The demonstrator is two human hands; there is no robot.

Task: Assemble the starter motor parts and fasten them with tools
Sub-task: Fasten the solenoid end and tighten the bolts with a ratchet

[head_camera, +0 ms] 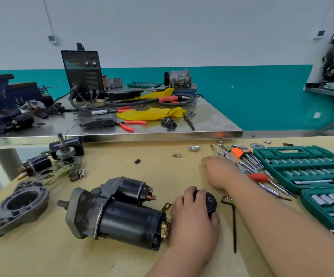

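Two hands: the left hand [192, 214] has its grip curled round the black end cap [211, 202] at the rear of the starter motor [122, 216]. The right hand [220, 170] has a wide, flat grip on the surface [162, 168], just beside the loose wrenches [230, 156].

Glossy metal starter motor [130, 222]; perhaps wooden table [162, 172]

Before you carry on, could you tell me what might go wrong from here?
The starter motor lies unclamped on its round side, so pushing on the end cap held in the left hand could roll it. The exposed brass parts might get pinched under the cap. The right hand, beside loose tools, may scatter them.
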